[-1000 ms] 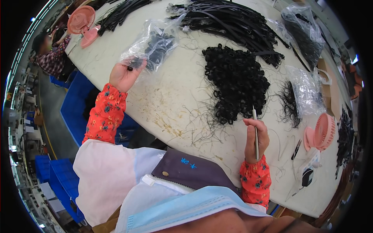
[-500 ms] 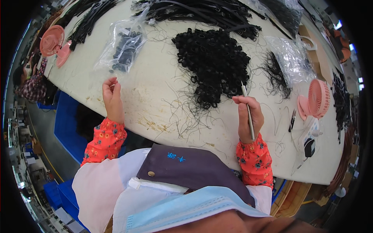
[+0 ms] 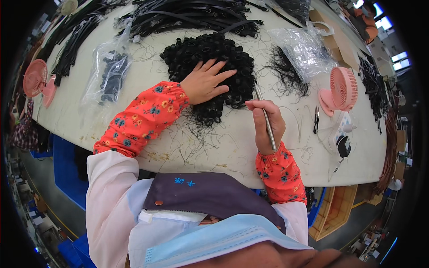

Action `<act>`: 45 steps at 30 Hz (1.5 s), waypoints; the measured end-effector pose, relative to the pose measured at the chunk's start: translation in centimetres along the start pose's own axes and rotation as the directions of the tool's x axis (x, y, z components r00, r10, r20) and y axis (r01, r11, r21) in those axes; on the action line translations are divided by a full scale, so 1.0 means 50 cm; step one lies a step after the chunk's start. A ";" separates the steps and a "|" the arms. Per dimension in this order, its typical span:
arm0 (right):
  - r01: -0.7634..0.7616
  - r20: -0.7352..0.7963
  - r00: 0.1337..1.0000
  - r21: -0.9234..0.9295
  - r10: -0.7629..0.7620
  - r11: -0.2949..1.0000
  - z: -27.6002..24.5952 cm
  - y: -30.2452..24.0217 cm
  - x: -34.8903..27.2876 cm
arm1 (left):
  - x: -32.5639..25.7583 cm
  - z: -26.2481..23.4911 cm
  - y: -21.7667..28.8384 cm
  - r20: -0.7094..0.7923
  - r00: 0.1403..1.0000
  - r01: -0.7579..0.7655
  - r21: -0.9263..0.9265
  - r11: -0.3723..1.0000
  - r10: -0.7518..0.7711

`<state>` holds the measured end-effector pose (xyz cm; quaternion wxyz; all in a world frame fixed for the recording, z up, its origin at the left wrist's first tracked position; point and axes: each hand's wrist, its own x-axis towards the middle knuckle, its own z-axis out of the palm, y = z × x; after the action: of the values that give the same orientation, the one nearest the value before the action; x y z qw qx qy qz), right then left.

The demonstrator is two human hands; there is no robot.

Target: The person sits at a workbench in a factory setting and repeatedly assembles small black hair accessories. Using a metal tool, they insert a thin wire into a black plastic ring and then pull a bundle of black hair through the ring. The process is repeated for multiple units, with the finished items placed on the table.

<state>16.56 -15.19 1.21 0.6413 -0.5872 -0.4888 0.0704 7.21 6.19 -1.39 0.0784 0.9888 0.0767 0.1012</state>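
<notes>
1. Left hand [image 3: 208, 82]: palm down, fingers spread, resting over a heap of small black glossy strap loops [image 3: 239, 58]. Heap lies at mid-table; loops short, rounded, hollow.
2. Right hand [image 3: 270, 123]: thumb and fingers pinching a slim silvery metal rod tool [image 3: 267, 123], held aslant. Tip at the heap's right edge; contact cannot be told.
3. Fine, curling black threads [image 3: 203, 138] scattered below the heap; denser tangle of black fibres [image 3: 292, 71] to its right, beside a crinkled clear plastic bag [image 3: 304, 49].
4. Left of heap: second clear bag, glossy, with dark pieces inside [image 3: 111, 73]. Beyond heap: long flat black straps with buckles [image 3: 187, 15].
5. Writing: bright blue embroidered characters on the dark purple apron [image 3: 201, 192].
6. Surface: off-white tabletop [image 3: 371, 156], curved by the lens, brownish scuffs near the front edge. Ribbed pink plastic fan [image 3: 343, 89] at right, another pink fan [image 3: 35, 78] at left.
7. Room: blue plastic bin [image 3: 69, 169] lower left, pale wooden crate [image 3: 335, 212] lower right, grey floor.
</notes>
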 end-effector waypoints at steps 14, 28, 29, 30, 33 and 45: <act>0.036 -0.019 0.999 -0.097 -0.038 0.995 -0.013 0.005 0.002 | 0.123 0.042 -0.019 -0.220 0.974 0.029 -0.119 0.992 -0.055; 0.240 0.024 0.970 -0.235 -0.241 0.942 -0.009 0.008 0.008 | -0.113 0.015 0.070 -0.267 0.962 -0.001 -0.199 0.980 -0.053; 0.224 0.028 0.974 -0.235 -0.224 0.946 -0.009 0.006 0.008 | -0.122 0.007 0.076 -0.291 0.955 0.000 -0.191 0.982 -0.056; 0.208 0.031 0.978 -0.236 -0.207 0.949 -0.010 0.001 0.010 | -0.128 0.002 0.081 -0.314 0.948 0.000 -0.183 0.983 -0.059; 0.195 0.046 0.981 -0.241 -0.190 0.951 -0.008 0.002 0.006 | -0.138 -0.003 0.093 -0.310 0.950 -0.011 -0.142 0.990 -0.034; 0.079 0.106 0.992 -0.082 -0.070 0.994 0.004 -0.001 -0.006 | -0.180 -0.034 0.114 -0.112 0.974 -0.064 -0.970 0.233 -0.196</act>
<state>16.24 -15.26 1.07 0.5915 -0.5913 -0.5454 0.0555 -1.08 -0.66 -0.46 0.6680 0.7071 0.0474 0.2270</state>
